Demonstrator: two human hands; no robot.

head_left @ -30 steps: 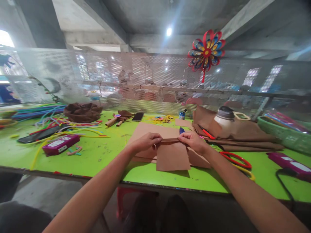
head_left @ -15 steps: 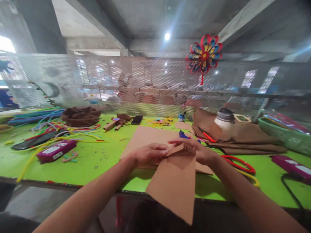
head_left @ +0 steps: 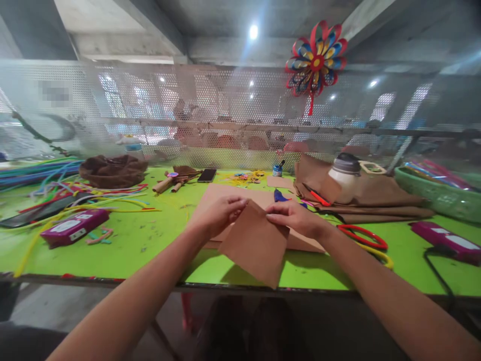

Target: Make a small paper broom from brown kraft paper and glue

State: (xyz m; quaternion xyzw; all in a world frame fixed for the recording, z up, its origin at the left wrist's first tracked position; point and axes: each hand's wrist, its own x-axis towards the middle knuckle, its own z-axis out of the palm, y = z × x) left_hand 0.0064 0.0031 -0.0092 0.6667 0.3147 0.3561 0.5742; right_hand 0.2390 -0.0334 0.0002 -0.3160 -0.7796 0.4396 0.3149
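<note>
A brown paper sheet (head_left: 257, 243) hangs tilted like a diamond above the near edge of the green table (head_left: 150, 235). My left hand (head_left: 220, 213) pinches its upper left edge, fingers closed. My right hand (head_left: 295, 216) pinches its upper right edge, fingers closed too. Beneath the hands a larger brown sheet (head_left: 225, 193) lies flat on the table.
Coloured plastic tubes (head_left: 75, 193) and a magenta box (head_left: 73, 226) lie at the left. A brown cloth heap (head_left: 112, 170), a phone (head_left: 207, 175), a white jar (head_left: 343, 175) on folded brown paper, red and yellow rings (head_left: 363, 238), a green basket (head_left: 438, 195). A perforated screen stands behind, with a paper pinwheel (head_left: 315, 57).
The brown sheet, first flat on the table, was lifted and turned. It hung far over the table edge half a second ago and is now held higher as a smaller diamond.
</note>
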